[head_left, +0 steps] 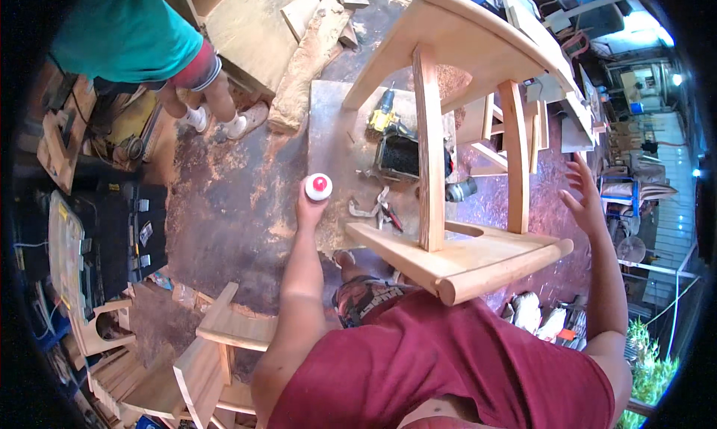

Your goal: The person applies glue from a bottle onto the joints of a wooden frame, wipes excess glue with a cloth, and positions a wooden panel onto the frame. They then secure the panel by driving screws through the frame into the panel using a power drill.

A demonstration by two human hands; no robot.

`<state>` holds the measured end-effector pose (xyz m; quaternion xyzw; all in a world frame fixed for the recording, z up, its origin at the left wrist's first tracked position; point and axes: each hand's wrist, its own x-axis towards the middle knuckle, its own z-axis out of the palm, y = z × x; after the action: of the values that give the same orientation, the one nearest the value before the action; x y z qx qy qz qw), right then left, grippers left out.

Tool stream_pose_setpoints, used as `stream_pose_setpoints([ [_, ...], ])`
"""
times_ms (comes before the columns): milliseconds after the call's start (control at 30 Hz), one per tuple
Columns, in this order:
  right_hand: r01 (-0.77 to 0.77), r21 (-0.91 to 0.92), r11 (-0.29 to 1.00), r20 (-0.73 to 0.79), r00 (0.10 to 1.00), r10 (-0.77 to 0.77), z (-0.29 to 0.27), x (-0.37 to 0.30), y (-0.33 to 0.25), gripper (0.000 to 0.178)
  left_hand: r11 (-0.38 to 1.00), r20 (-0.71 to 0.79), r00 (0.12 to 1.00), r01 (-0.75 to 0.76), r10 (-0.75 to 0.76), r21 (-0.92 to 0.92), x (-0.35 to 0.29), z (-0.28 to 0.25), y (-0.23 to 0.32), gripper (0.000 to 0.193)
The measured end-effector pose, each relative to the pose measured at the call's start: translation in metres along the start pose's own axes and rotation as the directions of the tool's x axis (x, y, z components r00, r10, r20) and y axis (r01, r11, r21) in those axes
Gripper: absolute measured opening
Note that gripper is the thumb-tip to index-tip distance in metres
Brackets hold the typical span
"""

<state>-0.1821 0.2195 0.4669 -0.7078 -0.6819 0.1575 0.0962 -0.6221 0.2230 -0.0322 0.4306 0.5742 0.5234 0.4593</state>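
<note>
My left hand (309, 209) is wrapped round a white bottle (324, 193) with a red cap, held out over the floor to the left of a pale wooden furniture frame (430, 160). Two curved panels of this frame are joined by upright bars, and it stands close in front of me to the right. Beyond the frame's right side, my right hand (584, 194) is raised with fingers spread and nothing in it. A yellow and black cordless drill (384, 117) lies behind the frame's bars. Nearer are a metal clamp-like tool (371, 207) and a small red-handled tool (393, 219).
A black open case (403, 157) sits beside a dark cylinder (461, 190). At upper left stands another person (142, 37) in a green shirt, near a rough wood slab (306, 70). More wooden frames (224, 339) are at lower left. A black toolbox (123, 231) stands left.
</note>
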Motion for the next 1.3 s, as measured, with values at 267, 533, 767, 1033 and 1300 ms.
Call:
stream_pose_setpoints([
  [267, -0.072, 0.000, 0.997, -0.108, 0.992, 0.072, -0.032, -0.024, 0.053, 0.072, 0.989, 0.213, 0.966, 0.149, -0.147, 0.007, 0.006, 0.017, -0.046, 0.088],
  [533, -0.115, 0.254, 0.960, -0.201, 0.965, 0.169, -0.025, -0.006, 0.237, 0.033, 0.897, -0.025, 0.999, -0.023, 0.038, 0.441, -0.071, 0.011, -0.028, 0.068],
  [767, -0.150, 0.580, 0.801, 0.072, 0.988, 0.133, 0.109, 0.053, 0.478, 0.047, 0.984, -0.202, 0.968, 0.124, -0.149, -0.128, -0.271, -0.017, -0.077, 0.059],
  [1033, 0.110, 0.121, 0.987, 0.832, 0.532, -0.161, 0.335, 0.005, 0.519, 0.066, 0.752, -0.174, 0.852, 0.520, -0.495, 0.406, -0.404, 0.229, -0.021, 0.049],
  [1300, 0.486, 0.374, 0.790, 0.855, 0.151, -0.497, 0.363, 0.040, 0.541, 0.049, 0.680, 0.038, 0.767, 0.544, -0.641, 0.491, -0.352, 0.358, 0.019, 0.048],
])
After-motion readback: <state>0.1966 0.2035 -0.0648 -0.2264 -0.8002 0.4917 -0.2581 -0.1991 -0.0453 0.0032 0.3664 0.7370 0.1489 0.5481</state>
